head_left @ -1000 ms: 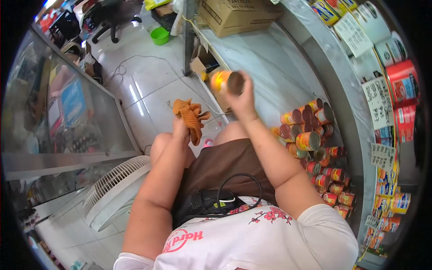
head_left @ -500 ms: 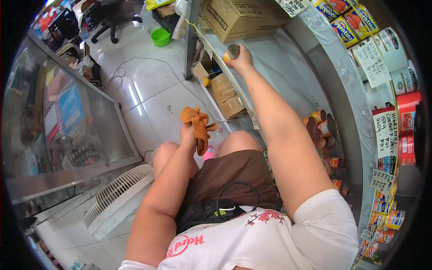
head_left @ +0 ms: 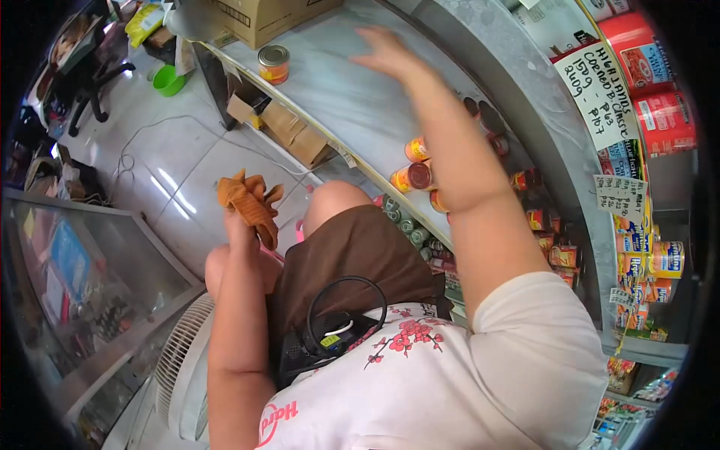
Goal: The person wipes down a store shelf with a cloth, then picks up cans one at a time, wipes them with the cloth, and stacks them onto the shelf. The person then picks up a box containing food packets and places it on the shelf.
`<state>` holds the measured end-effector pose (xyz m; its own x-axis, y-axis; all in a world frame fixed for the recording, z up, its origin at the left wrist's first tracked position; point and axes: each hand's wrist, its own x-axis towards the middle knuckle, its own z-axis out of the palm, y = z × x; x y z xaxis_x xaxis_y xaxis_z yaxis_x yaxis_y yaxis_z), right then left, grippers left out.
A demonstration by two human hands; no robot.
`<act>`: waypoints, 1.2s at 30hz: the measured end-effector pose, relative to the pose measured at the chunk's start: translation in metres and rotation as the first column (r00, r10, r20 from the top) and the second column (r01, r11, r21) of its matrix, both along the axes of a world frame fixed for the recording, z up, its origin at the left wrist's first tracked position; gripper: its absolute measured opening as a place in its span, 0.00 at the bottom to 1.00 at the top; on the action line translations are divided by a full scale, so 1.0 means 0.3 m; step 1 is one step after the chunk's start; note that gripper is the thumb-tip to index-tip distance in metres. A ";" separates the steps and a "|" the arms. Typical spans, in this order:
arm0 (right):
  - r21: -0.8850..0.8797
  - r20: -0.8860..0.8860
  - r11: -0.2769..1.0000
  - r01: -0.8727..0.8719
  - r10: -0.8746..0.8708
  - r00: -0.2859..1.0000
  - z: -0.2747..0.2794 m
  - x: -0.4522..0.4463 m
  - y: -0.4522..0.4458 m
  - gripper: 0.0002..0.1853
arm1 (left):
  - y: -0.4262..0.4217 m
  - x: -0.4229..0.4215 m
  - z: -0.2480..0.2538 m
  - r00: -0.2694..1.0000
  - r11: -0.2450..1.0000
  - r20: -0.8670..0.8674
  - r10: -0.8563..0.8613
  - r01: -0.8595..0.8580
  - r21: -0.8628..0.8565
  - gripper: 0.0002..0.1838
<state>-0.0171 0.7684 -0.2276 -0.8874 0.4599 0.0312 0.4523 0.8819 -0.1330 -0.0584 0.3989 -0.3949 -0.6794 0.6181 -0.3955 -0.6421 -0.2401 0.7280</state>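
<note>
My left hand (head_left: 241,223) is closed around a crumpled orange cloth (head_left: 251,201) above my knees. Stretched out over the grey shelf (head_left: 330,82), my right hand (head_left: 386,52) has its fingers apart and holds nothing; it is slightly blurred. A single tin can (head_left: 274,66) with an orange and yellow label stands upright near the shelf's front edge, left of that hand and apart from it. More cans (head_left: 411,178) with orange labels, some lying on their sides, sit on the shelf beneath and beside my right forearm, which hides part of them.
A cardboard box (head_left: 270,19) sits at the far end of the shelf. Priced cans (head_left: 666,124) line the upper shelf at right. Jars (head_left: 412,229) stand below the shelf edge. A white fan (head_left: 184,360), glass case (head_left: 82,277), green basin (head_left: 169,80) and floor cable (head_left: 150,124) are at left.
My right hand has let go of the can, which now stands on the shelf, and has moved away from it. The view has turned right; the cloth stays in my left hand.
</note>
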 end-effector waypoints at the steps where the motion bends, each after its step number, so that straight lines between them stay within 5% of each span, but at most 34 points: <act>1: 0.037 0.087 0.998 0.060 -0.063 0.994 0.034 0.100 0.069 0.41 | -0.005 -0.007 0.002 1.000 1.000 0.009 0.014 -0.014 -0.019 0.22; 4: 0.119 0.255 0.925 0.362 -0.381 0.889 0.058 0.444 0.326 0.43 | -0.016 0.000 -0.017 1.000 0.999 0.022 0.005 -0.006 0.042 0.22; 6: 0.071 0.487 0.823 0.564 -0.522 0.700 0.215 0.544 0.214 0.45 | -0.008 0.002 -0.012 1.000 0.997 0.011 0.002 -0.003 0.076 0.21; 12: 0.007 0.230 0.773 0.634 -0.618 0.751 0.076 0.791 0.262 0.42 | -0.005 0.004 -0.058 1.000 1.000 0.010 -0.006 0.006 0.003 0.20; 15: 0.144 0.120 0.781 0.608 -0.624 0.773 0.089 0.810 0.309 0.39 | -0.022 -0.012 -0.056 0.999 0.999 0.003 0.038 -0.038 -0.014 0.22; 17: 0.066 -0.032 0.803 0.592 -0.591 0.806 0.128 0.807 0.295 0.36 | -0.028 -0.013 -0.056 0.999 0.998 0.018 0.051 -0.052 0.035 0.22; 21: -0.376 -0.364 0.892 0.250 -0.391 0.845 0.254 0.767 0.165 0.30 | -0.015 -0.004 -0.003 0.996 0.993 0.083 0.041 -0.050 0.103 0.22; 24: -0.755 -0.396 0.656 -0.008 -0.447 0.802 0.273 0.655 0.035 0.29 | 0.000 -0.019 -0.016 0.995 0.993 0.097 0.037 -0.048 0.110 0.20; 26: -0.838 -0.368 0.535 -0.103 -0.416 0.832 0.271 0.562 -0.020 0.31 | 0.008 -0.022 -0.021 0.987 0.987 0.147 0.060 -0.080 0.136 0.19; 29: -0.756 -0.344 0.641 -0.130 -0.221 0.913 0.247 0.424 -0.073 0.33 | -0.005 -0.015 -0.030 0.992 0.988 0.086 0.096 -0.105 0.114 0.18; 32: -0.381 -0.256 0.883 -0.275 0.185 0.949 0.168 0.268 -0.086 0.31 | -0.012 -0.019 -0.018 0.990 0.983 0.076 0.119 -0.129 0.134 0.17; 35: 0.008 -0.023 0.905 -0.425 0.425 0.905 0.032 0.141 -0.071 0.30 | -0.008 -0.025 0.005 0.986 0.984 0.123 0.116 -0.131 0.124 0.17; 36: -0.025 -0.004 0.902 -0.431 0.431 0.902 -0.002 0.116 -0.058 0.30 | -0.006 -0.028 0.008 0.983 0.985 0.146 0.110 -0.128 0.119 0.17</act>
